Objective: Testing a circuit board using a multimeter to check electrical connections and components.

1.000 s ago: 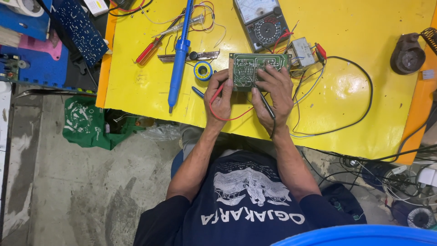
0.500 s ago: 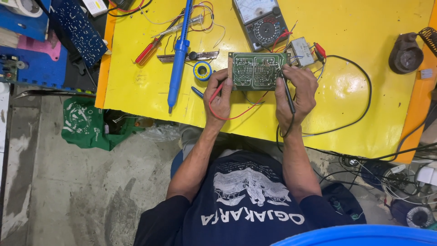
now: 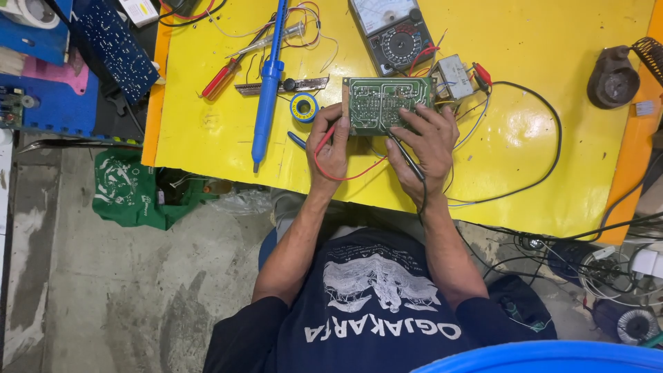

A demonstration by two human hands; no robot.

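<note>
Probing step in hand, judging by the grips — green circuit board is lying trace side up on the yellow tabletop, just below the analog multimeter. Left hand is closed on the red probe at the board's left edge; right hand is wrapped round the black probe. Next move likely calls for tips seated steadily on solder pads — traces look dense, so bridging is a risk.

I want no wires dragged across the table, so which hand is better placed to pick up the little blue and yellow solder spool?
Left. The left hand sits right beside the solder spool. The right hand is across the circuit board, holding the black probe.
</note>
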